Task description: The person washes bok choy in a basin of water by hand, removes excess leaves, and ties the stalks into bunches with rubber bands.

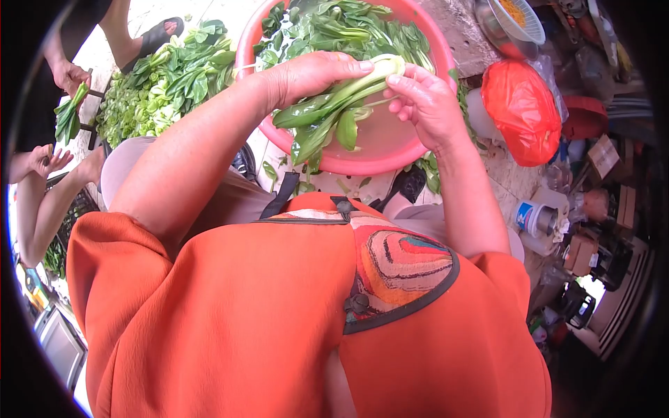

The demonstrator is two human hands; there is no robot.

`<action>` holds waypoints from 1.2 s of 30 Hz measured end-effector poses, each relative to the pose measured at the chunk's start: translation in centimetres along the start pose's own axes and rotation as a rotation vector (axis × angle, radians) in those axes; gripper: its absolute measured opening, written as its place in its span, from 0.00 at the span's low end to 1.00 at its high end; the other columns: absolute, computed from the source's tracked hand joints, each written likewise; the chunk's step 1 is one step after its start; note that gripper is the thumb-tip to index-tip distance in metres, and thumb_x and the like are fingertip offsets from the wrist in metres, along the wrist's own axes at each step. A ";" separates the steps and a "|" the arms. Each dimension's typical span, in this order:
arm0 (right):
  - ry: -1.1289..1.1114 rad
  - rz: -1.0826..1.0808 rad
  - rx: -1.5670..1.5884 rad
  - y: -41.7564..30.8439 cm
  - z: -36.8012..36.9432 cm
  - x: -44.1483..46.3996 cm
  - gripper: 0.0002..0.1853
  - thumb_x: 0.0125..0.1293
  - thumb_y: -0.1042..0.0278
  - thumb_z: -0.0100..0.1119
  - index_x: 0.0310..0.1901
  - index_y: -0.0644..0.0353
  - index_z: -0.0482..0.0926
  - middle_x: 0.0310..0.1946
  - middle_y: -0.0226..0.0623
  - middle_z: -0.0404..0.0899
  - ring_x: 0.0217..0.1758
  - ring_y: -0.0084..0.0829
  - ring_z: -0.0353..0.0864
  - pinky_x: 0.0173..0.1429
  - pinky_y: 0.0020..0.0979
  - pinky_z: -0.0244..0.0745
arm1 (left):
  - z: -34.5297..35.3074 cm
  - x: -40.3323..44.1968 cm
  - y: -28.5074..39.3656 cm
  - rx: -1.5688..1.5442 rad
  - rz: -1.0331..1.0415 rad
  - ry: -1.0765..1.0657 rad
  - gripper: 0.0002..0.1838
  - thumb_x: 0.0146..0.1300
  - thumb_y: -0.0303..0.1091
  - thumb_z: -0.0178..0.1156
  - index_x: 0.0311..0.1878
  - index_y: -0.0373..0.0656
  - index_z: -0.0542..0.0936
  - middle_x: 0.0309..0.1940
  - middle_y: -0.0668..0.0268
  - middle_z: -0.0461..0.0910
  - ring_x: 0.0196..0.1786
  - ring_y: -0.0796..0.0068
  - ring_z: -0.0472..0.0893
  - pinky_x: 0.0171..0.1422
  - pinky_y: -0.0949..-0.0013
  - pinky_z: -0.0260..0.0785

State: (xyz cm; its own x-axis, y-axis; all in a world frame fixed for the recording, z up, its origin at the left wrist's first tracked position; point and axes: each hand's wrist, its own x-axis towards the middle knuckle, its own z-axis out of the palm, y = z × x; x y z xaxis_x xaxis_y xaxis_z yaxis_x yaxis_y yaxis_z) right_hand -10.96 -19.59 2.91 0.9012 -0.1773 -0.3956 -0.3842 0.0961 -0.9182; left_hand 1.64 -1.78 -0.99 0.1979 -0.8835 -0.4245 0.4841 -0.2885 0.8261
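Note:
A bunch of bok choy (338, 104) with pale stems and dark green leaves is held over the front of a pink basin (333, 166). My left hand (315, 73) is closed around its stems, thumb on top. At the pale base, the fingers of my right hand (424, 101) pinch the end of the same bunch. Water and many more leafy greens (348, 28) fill the basin below and behind my hands. Part of the bunch is hidden under my left hand.
Heaped greens (167, 83) lie on the floor left of the basin. Another person's hand (70, 78) holds a small bunch at the far left. On the right are a red plastic bag (519, 111), a colander (519, 17) and a white tub (533, 217). Loose leaves dot the tiles.

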 end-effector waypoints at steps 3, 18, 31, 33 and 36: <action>0.075 -0.007 -0.074 -0.2 0.8 -0.1 0.20 0.61 0.58 0.67 0.51 0.62 0.78 0.30 0.30 0.80 0.25 0.15 0.75 0.25 0.16 0.68 | 0.7 -0.4 0.4 -0.070 -0.006 -0.036 0.27 0.65 0.55 0.60 0.54 0.40 0.76 0.39 0.67 0.79 0.43 0.77 0.79 0.48 0.72 0.74; 0.445 0.204 -1.493 0.5 -12.4 -2.0 0.27 0.56 0.61 0.66 0.57 0.60 0.76 0.49 0.51 0.80 0.56 0.45 0.79 0.61 0.39 0.73 | -2.4 -0.5 0.8 -0.503 0.094 -0.183 0.24 0.61 0.41 0.52 0.57 0.36 0.71 0.43 0.55 0.81 0.46 0.57 0.83 0.56 0.53 0.76; 0.076 0.464 -0.584 14.5 -4.4 8.0 0.34 0.58 0.64 0.66 0.66 0.59 0.65 0.36 0.39 0.83 0.26 0.27 0.81 0.28 0.30 0.77 | -1.5 -1.8 3.0 -0.060 0.188 0.230 0.26 0.54 0.35 0.69 0.55 0.37 0.75 0.38 0.62 0.81 0.38 0.73 0.82 0.48 0.66 0.77; 0.093 0.471 -0.686 15.3 -3.7 8.6 0.33 0.60 0.63 0.66 0.66 0.59 0.66 0.37 0.38 0.82 0.27 0.26 0.80 0.27 0.28 0.76 | -1.9 -1.7 3.2 0.044 0.168 0.289 0.28 0.53 0.35 0.72 0.56 0.36 0.75 0.40 0.64 0.80 0.39 0.74 0.81 0.48 0.69 0.76; 0.060 0.487 -0.610 18.0 -3.3 8.9 0.31 0.61 0.65 0.65 0.65 0.60 0.67 0.36 0.38 0.82 0.26 0.26 0.80 0.25 0.27 0.75 | -3.1 -1.5 3.1 0.469 0.201 0.556 0.28 0.52 0.37 0.74 0.54 0.36 0.76 0.41 0.64 0.81 0.41 0.78 0.80 0.48 0.72 0.74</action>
State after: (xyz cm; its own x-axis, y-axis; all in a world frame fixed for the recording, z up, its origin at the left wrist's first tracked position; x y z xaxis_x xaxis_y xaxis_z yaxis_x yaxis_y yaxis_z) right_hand -10.51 -22.70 -17.21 0.5971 -0.3080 -0.7407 -0.7916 -0.3758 -0.4819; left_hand 5.50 -0.24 1.06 0.7051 -0.6554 -0.2707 0.0040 -0.3780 0.9258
